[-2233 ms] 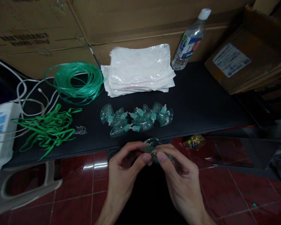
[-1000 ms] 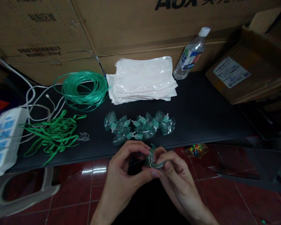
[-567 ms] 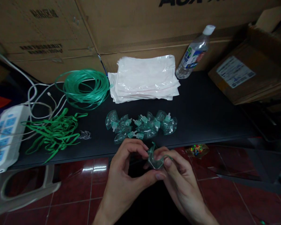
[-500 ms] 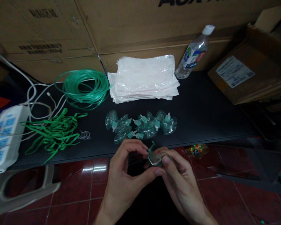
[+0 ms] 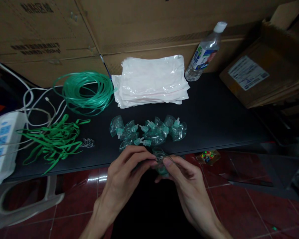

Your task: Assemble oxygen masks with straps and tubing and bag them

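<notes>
In front of the table edge, my right hand [image 5: 186, 172] holds a clear green oxygen mask [image 5: 161, 170], its thumb pressed on the upper part. My left hand [image 5: 129, 171] is closed too, with thumb and fingertips pinched together at the mask's left side. Whether a small part is also between those fingertips I cannot tell. Just beyond my hands, several similar oxygen masks [image 5: 155, 137] with pale connectors lie in a cluster on the black table [image 5: 214, 122].
Left of the masks lie thin metal strips [image 5: 88, 142], green elastic straps [image 5: 57, 139], coiled green tubing [image 5: 89, 91] and a white power strip [image 5: 7, 142]. Behind are stacked white plastic bags [image 5: 151, 78] and a water bottle [image 5: 205, 53]. A cardboard box [image 5: 261, 73] stands at right.
My left hand has gone from a wide curve around the mask to a pinch at its left side. The mask has turned in my right hand. The view has shifted slightly.
</notes>
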Demonstrator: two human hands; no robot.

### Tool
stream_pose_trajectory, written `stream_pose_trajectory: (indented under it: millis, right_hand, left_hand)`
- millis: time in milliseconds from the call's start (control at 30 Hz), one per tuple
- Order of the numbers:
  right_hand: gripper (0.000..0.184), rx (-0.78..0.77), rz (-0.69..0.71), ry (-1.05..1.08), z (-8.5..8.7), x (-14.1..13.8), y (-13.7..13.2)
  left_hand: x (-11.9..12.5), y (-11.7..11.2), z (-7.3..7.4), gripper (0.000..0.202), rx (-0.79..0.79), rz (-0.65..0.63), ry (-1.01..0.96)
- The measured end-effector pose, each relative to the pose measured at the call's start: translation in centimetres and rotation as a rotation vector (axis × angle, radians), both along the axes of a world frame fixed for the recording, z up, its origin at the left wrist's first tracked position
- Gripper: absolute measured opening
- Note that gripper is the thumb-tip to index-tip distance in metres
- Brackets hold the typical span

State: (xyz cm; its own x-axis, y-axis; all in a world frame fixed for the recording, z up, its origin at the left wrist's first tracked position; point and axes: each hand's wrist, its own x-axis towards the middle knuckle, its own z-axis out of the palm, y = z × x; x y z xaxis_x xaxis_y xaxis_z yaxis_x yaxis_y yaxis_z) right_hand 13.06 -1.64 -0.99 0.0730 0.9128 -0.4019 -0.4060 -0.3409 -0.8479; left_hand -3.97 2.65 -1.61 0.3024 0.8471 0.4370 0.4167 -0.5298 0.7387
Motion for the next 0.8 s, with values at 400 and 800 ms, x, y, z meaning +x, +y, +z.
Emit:
stream_pose_trajectory:
  millis: [400, 800]
  right_hand:
    - [0.014, 0.054, 0.039, -0.223, 0.5, 0.1, -0.1]
    - [0.019, 0.033, 0.217, -0.294, 0.8, 1.3, 0.5]
  left_hand:
    - [-0.5, -0.4, 0.4, 0.025, 0.118, -0.092, 0.14]
    - [-1.3, -0.3, -0.4, 0.028, 0.078, -0.132, 0.123]
